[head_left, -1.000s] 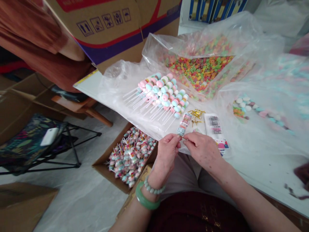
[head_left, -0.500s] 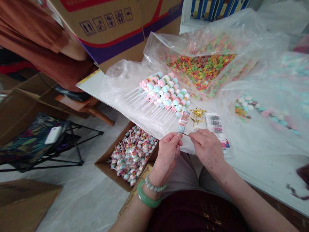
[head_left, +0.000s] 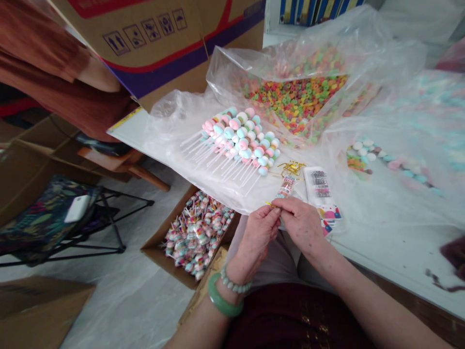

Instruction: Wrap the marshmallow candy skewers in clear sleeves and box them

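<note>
My left hand (head_left: pixel 257 231) and my right hand (head_left: pixel 300 222) meet at the table's front edge, fingers pinched together. Between them stands a wrapped candy skewer (head_left: pixel 286 186) in a printed clear bag, with a gold twist tie (head_left: pixel 271 204) at its neck. The left hand grips the skewer's lower end and the right hand pinches the tie. Just beyond lie loose gold twist ties (head_left: pixel 291 167) and a stack of printed bags (head_left: pixel 320 186). A pile of unwrapped pastel candy skewers (head_left: pixel 240 138) rests on clear plastic sheeting (head_left: pixel 174 121) further back.
A clear bag of coloured cereal rings (head_left: pixel 296 99) sits at the back. Loose pastel candies (head_left: pixel 385 162) lie under plastic to the right. A cardboard box of wrapped skewers (head_left: pixel 194 232) stands on the floor. A large carton (head_left: pixel 160 43), a folding stool with a white phone (head_left: pixel 77 208).
The hands have come closer together and the skewer has tilted and dropped toward them. The gold tie now shows at the fingertips. The view has shifted slightly.
</note>
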Demonstrator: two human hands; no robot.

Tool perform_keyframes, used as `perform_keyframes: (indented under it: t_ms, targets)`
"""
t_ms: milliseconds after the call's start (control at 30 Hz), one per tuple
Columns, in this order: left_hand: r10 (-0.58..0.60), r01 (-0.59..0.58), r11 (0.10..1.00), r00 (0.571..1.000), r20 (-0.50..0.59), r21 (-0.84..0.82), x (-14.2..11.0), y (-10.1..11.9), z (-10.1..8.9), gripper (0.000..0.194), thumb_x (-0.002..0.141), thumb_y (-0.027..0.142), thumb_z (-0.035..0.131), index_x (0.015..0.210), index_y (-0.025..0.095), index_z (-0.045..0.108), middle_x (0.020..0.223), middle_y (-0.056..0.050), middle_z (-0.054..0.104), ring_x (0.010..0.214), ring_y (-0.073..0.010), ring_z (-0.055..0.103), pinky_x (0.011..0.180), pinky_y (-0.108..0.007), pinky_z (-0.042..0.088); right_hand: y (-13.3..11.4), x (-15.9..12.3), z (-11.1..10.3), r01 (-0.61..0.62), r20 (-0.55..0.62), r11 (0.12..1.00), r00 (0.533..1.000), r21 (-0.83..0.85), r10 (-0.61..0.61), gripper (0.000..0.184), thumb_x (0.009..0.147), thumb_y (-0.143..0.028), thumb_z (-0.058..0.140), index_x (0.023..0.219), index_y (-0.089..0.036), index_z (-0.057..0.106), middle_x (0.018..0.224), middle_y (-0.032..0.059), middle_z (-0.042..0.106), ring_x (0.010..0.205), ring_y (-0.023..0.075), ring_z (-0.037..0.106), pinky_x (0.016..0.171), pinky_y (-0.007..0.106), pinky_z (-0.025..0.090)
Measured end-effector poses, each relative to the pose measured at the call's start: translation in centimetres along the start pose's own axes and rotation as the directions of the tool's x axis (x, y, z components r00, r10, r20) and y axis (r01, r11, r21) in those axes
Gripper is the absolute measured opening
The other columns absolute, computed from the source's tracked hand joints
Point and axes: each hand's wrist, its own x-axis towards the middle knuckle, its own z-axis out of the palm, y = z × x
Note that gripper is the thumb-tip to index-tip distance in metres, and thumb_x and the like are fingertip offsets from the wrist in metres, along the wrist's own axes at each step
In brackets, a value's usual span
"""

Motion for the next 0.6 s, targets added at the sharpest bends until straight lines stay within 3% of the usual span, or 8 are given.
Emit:
perform_keyframes:
  t_ms: [133,200,267,333,433,500,567,600]
  targets:
    - [0.045,-0.046,0.999,0.995,-0.086,-0.002,0.1,-0.2,0.4,0.027,0.072,0.032,0.065,0.063,0.014,0.048,0.049,0.007,0.038,0.039,-0.0017,0.025,0.038,-0.016,0.016,-0.1,-0.5,0.6,-0.024,-0.053,0.998,0.998,0.063,0.028,0.023,0.077,-0.015,0.047,0.085,-0.025,0.066,0.081,0.0003,0.069,0.078,0.0186,0.063,0.073,0.031,0.046]
    - [0.082,-0.085,0.996,0.991,-0.105,-0.023,0.2,-0.1,0.6,0.026,0.072,0.031,0.065,0.062,0.015,0.047,0.048,0.007,0.038,0.039,-0.0021,0.026,0.038,-0.016,0.017,-0.1,-0.6,1.0,-0.116,-0.103,0.975,0.985,0.192,0.138,0.016,0.076,-0.018,0.052,0.089,-0.023,0.061,0.072,-0.0014,0.065,0.069,0.0172,0.061,0.067,0.03,0.045]
    - [0.111,-0.117,0.992,0.988,-0.104,-0.053,0.2,0.0,0.8,0.027,0.073,0.031,0.064,0.061,0.015,0.046,0.049,0.007,0.04,0.038,-0.0023,0.026,0.038,-0.017,0.018,0.0,-0.5,1.1,-0.216,-0.088,0.887,0.958,0.408,0.274,0.018,0.074,-0.022,0.059,0.091,-0.022,0.054,0.063,-0.0047,0.06,0.059,0.015,0.057,0.06,0.027,0.044]
    - [0.121,-0.127,0.99,0.988,-0.091,-0.059,0.1,0.2,0.7,0.029,0.073,0.034,0.065,0.061,0.015,0.047,0.05,0.006,0.042,0.039,-0.0023,0.027,0.038,-0.017,0.018,0.2,-0.2,0.7,-0.296,0.053,0.715,0.938,0.633,0.342,0.027,0.069,-0.025,0.065,0.091,-0.021,0.05,0.058,-0.0072,0.055,0.053,0.0124,0.053,0.053,0.024,0.042]
    - [0.069,-0.069,0.998,0.997,0.021,0.003,-0.3,1.0,-0.1,0.033,0.07,0.038,0.07,0.06,0.014,0.051,0.049,0.005,0.043,0.041,-0.0024,0.028,0.039,-0.016,0.016,0.2,0.1,-1.1,-0.403,0.317,0.521,0.915,0.753,0.25,0.04,0.063,-0.025,0.073,0.098,-0.019,0.053,0.06,-0.0073,0.056,0.05,0.0098,0.05,0.047,0.021,0.039]
    - [-0.05,0.039,0.998,0.977,0.207,0.059,-0.8,1.8,-0.8,0.033,0.067,0.041,0.074,0.063,0.012,0.058,0.051,0.003,0.047,0.042,-0.0026,0.032,0.04,-0.016,0.017,0.0,-0.2,-2.4,-0.441,0.432,0.559,0.888,0.702,0.158,0.047,0.062,-0.025,0.076,0.105,-0.02,0.056,0.065,-0.0054,0.06,0.053,0.0107,0.053,0.048,0.022,0.042]
    - [-0.204,0.165,0.977,0.899,0.387,0.132,-1.2,2.7,-1.6,0.035,0.061,0.044,0.077,0.066,0.012,0.064,0.054,0.0,0.053,0.041,-0.0034,0.035,0.039,-0.017,0.018,-0.3,-1.0,-3.5,-0.385,0.475,0.695,0.877,0.607,0.072,0.041,0.067,-0.027,0.074,0.104,-0.021,0.059,0.072,-0.0019,0.065,0.058,0.0139,0.059,0.052,0.025,0.047]
    - [-0.275,0.218,0.96,0.856,0.438,0.176,-1.3,3.1,-1.9,0.037,0.059,0.046,0.078,0.067,0.012,0.066,0.054,-0.001,0.055,0.04,-0.0039,0.036,0.037,-0.017,0.018,-0.4,-1.5,-3.8,-0.288,0.454,0.788,0.891,0.544,0.012,0.031,0.071,-0.029,0.071,0.1,-0.022,0.061,0.075,0.0004,0.067,0.061,0.0157,0.061,0.054,0.027,0.049]
